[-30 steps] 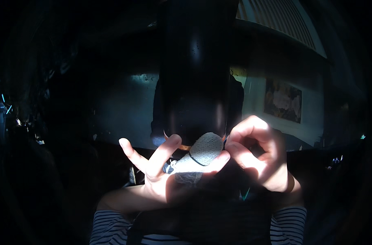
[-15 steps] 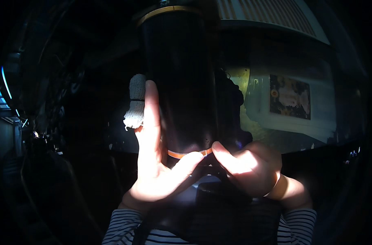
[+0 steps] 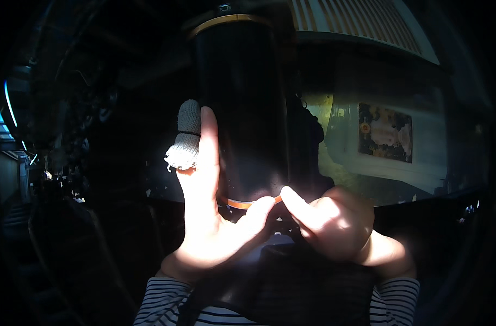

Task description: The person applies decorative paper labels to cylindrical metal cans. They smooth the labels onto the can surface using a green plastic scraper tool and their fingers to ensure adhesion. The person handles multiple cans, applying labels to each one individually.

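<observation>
In front of me a long black piece (image 3: pixel 242 108) runs away from my body, with an orange strip (image 3: pixel 238 205) along its near edge. My left hand (image 3: pixel 204 228) lies along its left side, fingers stretched out and thumb spread, the thumb tip on the orange strip. A grey knitted finger cover (image 3: pixel 186 127) sits on one of its fingers. My right hand (image 3: pixel 335 223) is closed at the near right corner, its thumb tip pressing the strip's right end, close to the left thumb. Its other fingers are curled and partly hidden.
An orange band (image 3: pixel 229 20) crosses the far end of the black piece. To the right lie pale sheets (image 3: pixel 389 179) with a dark patterned picture (image 3: pixel 386 133). Behind them stands an orange-and-white striped panel (image 3: pixel 362 22). Much of the left is too dark to make out.
The black piece has shifted slightly nearer in view. My left thumb has slid a little right along the strip, closer to the right thumb. The right hand has barely moved.
</observation>
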Action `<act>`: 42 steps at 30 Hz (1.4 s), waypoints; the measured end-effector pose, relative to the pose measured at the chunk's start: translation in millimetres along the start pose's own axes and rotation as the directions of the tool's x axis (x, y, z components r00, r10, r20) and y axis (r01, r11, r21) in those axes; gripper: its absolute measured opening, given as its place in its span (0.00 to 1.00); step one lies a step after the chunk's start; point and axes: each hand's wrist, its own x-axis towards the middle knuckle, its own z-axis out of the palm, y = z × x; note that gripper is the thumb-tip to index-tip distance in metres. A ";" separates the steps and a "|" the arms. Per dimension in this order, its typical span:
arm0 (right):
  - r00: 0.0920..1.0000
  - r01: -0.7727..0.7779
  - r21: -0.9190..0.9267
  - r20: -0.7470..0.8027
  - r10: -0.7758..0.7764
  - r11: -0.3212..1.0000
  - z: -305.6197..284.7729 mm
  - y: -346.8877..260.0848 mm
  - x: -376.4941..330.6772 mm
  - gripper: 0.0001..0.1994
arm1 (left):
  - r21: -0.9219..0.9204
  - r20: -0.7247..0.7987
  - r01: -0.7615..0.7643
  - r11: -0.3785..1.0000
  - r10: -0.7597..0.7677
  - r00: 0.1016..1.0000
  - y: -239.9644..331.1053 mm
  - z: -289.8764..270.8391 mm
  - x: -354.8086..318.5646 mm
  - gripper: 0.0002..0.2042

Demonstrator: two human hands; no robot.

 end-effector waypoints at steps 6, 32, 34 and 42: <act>0.742 -0.553 0.679 0.138 0.656 0.483 -32.0 31.6 24.8 0.15 | 0.414 -0.024 -0.127 0.901 0.151 0.988 1.3 3.2 0.7 0.55; 0.707 -0.546 0.692 0.080 0.702 0.471 -1.5 -11.3 7.6 0.10 | -0.444 -0.021 0.262 0.857 -0.302 0.953 -30.2 13.1 -4.2 0.63; 0.667 -0.559 0.736 0.126 0.734 0.382 -5.7 -9.1 7.8 0.09 | -0.211 -0.054 0.105 0.972 -0.119 0.991 -65.8 8.1 -9.8 0.63; 0.856 -0.419 0.663 0.061 0.513 0.621 -5.0 -19.1 13.5 0.11 | 0.550 -0.072 -0.203 0.810 0.288 0.955 -18.0 13.2 10.1 0.52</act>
